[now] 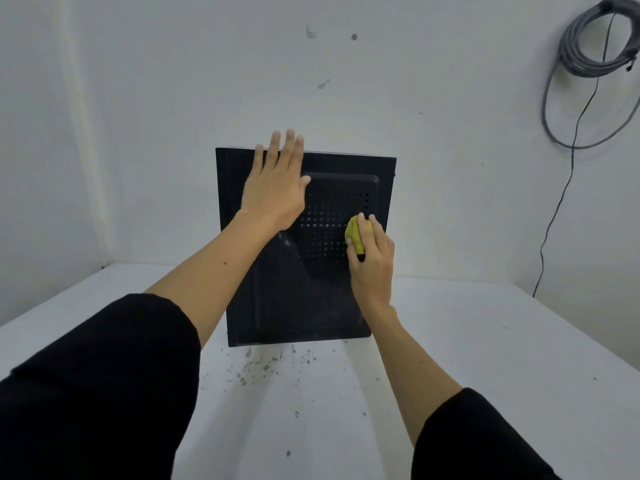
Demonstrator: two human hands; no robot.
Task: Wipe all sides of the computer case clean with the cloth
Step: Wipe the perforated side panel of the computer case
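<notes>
Computer case (277,299) upright, vented side facing camera, left fingers (280,147) spread, right fingers (363,226) pinching cloth (355,233)

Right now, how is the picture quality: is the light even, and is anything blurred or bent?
Head view: soft, even light, no glare; the computer case is sharp but very dark, its vent holes visible; wide-angle lens bends the table edges; the left hand and the cloth in the right hand look sharp.

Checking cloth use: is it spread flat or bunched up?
Bunched: the yellow cloth is a wad gripped in the right hand.
</notes>
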